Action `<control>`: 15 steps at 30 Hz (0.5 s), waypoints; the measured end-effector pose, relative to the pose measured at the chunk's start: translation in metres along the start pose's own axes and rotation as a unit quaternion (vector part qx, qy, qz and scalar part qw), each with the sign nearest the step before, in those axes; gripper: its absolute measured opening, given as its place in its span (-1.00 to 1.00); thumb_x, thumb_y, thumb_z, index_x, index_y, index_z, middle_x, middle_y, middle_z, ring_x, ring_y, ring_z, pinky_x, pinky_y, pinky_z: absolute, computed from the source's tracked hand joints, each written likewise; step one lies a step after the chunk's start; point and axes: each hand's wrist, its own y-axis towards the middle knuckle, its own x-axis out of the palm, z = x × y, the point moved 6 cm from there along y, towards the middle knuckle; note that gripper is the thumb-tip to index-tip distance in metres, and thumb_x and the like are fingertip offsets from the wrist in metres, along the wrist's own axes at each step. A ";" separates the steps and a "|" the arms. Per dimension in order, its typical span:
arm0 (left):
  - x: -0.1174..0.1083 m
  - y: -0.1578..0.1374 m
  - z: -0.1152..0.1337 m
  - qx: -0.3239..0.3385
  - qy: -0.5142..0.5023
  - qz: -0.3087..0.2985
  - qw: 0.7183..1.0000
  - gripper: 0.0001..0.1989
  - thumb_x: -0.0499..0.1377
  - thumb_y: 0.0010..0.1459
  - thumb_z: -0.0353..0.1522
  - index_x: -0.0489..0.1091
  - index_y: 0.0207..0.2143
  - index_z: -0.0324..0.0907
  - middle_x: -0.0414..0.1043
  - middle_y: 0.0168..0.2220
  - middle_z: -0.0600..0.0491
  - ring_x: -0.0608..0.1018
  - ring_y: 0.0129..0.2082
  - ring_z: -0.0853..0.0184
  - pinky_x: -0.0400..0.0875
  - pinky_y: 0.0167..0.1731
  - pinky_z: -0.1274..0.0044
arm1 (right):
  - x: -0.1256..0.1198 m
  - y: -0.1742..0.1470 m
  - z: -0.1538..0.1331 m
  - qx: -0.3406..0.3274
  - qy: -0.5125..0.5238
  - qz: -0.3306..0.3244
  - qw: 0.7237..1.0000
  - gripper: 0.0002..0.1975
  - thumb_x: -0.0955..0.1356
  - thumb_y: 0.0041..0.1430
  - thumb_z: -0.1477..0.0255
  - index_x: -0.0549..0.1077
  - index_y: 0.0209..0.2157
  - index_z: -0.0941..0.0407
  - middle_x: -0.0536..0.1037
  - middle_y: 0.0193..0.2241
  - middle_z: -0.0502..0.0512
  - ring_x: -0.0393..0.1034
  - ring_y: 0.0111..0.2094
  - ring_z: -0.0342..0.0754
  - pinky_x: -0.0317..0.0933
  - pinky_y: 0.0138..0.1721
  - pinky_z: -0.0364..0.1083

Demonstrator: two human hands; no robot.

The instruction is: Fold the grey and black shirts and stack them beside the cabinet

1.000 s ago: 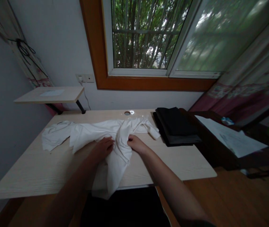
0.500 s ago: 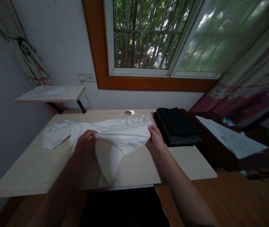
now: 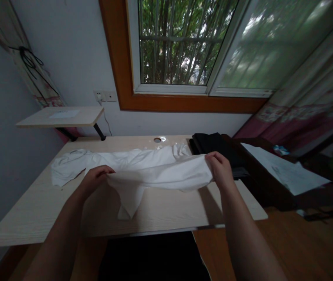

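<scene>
I look down at the pale desk [image 3: 52, 210] under the window — the white garment [image 3: 143, 166] sprawls along its back edge, long axis running left to right, one hem lifted toward me. My left hand [image 3: 94, 177] and right hand [image 3: 221, 169] are each closed on an end of that raised hem, stretched level between them above the desk's front edge — a loose flap sags from it, nearer my left hand. Folded black cloth [image 3: 213, 146] sits at the back right corner.
</scene>
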 end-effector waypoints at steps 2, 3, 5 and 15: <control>0.012 -0.002 0.003 -0.018 -0.021 -0.091 0.995 -0.71 0.09 0.06 -0.13 0.35 -0.47 -0.17 0.51 -0.39 0.03 0.49 -0.38 0.28 0.36 -0.37 0.50 | -0.005 0.000 -0.010 -0.063 -0.124 0.027 0.990 -0.79 0.37 0.08 0.25 0.50 -0.42 0.11 0.50 -0.48 0.01 0.35 -0.40 -0.04 0.16 -0.35 -0.11; 0.019 -0.004 0.006 -0.031 -0.025 -0.132 0.990 -0.70 0.08 0.04 -0.12 0.36 -0.47 -0.17 0.47 -0.44 0.05 0.46 -0.42 0.31 0.32 -0.41 0.52 | -0.004 -0.001 -0.016 -0.100 -0.179 0.036 0.978 -0.79 0.35 0.12 0.26 0.52 -0.40 0.11 0.51 -0.46 0.04 0.37 -0.37 -0.02 0.19 -0.31 -0.08; 0.030 -0.007 0.014 -0.064 -0.025 -0.195 0.978 -0.74 0.09 0.03 -0.16 0.37 -0.47 -0.18 0.41 -0.48 0.09 0.42 -0.45 0.34 0.29 -0.43 0.54 | 0.005 -0.005 -0.029 -0.174 -0.259 0.029 0.950 -0.78 0.32 0.19 0.28 0.53 -0.38 0.10 0.52 -0.41 0.10 0.39 -0.32 0.02 0.23 -0.22 -0.04; 0.062 0.004 0.020 -0.106 -0.018 -0.193 0.975 -0.67 0.09 0.26 -0.11 0.43 -0.10 -0.13 0.57 -0.17 -0.01 0.60 -0.43 0.33 0.51 -0.36 0.46 | 0.117 -0.059 0.016 -0.202 -0.333 -0.413 0.823 -0.50 0.37 0.23 0.45 0.43 0.21 0.01 0.35 0.25 0.20 0.46 0.05 0.02 0.30 0.11 -0.04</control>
